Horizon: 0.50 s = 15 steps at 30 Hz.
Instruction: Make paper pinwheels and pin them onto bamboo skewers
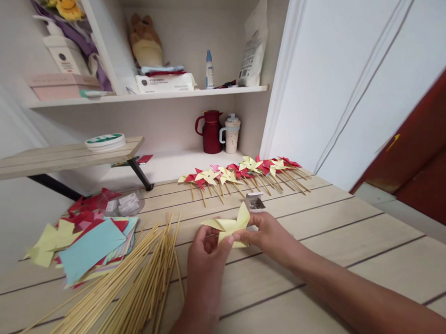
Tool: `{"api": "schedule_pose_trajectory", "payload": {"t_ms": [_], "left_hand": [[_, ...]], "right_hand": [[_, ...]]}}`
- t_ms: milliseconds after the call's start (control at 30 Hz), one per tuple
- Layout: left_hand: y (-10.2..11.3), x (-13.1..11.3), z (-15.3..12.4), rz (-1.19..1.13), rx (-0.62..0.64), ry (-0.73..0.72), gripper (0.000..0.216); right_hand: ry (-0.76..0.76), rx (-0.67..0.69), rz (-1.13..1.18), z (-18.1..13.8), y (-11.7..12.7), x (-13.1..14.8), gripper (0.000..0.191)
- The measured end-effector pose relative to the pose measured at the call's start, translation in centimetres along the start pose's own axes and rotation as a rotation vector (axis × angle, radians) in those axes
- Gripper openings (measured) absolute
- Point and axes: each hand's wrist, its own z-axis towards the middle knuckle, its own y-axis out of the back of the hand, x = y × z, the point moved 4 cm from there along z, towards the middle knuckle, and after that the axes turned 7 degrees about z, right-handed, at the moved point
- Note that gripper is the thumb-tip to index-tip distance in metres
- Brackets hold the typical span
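A yellow folded paper pinwheel [230,225] is held just above the wooden table [360,259], near its middle. My left hand [204,251] pinches its lower left side with thumb and fingers closed on the paper. My right hand [267,234] grips its right side from the other direction. A pile of thin bamboo sticks [139,284] lies directly left of my left hand. A small open box of pins [254,201] sits just behind the pinwheel.
A row of finished red and yellow pinwheels on sticks [245,173] lies at the table's far edge. Stacked coloured paper sheets [89,244] and a clear bag [123,203] are at the left. A red jug [210,132] and mug [231,133] stand under shelves.
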Motion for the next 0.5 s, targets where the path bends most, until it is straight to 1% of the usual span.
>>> {"api": "schedule_pose_trajectory", "payload": {"t_ms": [67, 100, 167, 267, 367, 500], "left_hand": [[-0.1, 0.1, 0.3, -0.003, 0.072, 0.015, 0.041], [-0.1, 0.2, 0.4, 0.014, 0.083, 0.027, 0.045], [0.1, 0.4, 0.5, 0.057, 0.067, 0.055, 0.048], [0.6, 0.3, 0.2, 0.102, 0.006, 0.076, 0.044], [0.9, -0.5, -0.2, 0.145, -0.02, 0.072, 0.038], [1.2, -1.2, -0.4, 0.206, -0.048, 0.037, 0.035]], "right_hand": [[-0.026, -0.001, 0.043, 0.0, 0.2, 0.1, 0.022], [-0.034, -0.004, 0.055, 0.0, 0.3, 0.1, 0.023], [-0.047, -0.009, 0.061, 0.0, 0.4, 0.3, 0.025], [-0.051, -0.02, 0.046, 0.0, 0.5, 0.5, 0.022], [-0.027, -0.024, 0.017, -0.1, 0.5, 0.6, 0.017], [0.024, -0.035, -0.056, -0.1, 0.6, 0.6, 0.019]]}}
